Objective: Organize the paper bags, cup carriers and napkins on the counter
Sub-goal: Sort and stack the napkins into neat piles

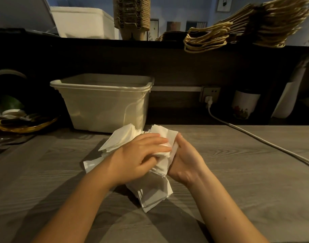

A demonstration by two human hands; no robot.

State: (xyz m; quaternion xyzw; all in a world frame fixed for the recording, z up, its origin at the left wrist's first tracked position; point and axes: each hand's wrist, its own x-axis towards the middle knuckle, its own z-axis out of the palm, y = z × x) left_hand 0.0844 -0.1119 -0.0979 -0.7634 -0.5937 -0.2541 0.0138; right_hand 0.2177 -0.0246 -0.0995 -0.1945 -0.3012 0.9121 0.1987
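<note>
1. the napkins [123, 138] lie in a slumped pile on the wooden counter [238, 172], just in front of the plastic bin [104, 104].
2. a bundle is gripped by the left hand [141, 155], fingers curled over it; the right hand [185, 158] is set against the pile's side, perhaps cupping it, but its hidden fingers cannot be judged.
3. the light, soft, slide-prone sheets are judged best squeezed from 2 opposite sides.

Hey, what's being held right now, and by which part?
The white napkins: the left grip pinches the top sheets, fingers curled in; the right grip holds the stack's right edge.
</note>
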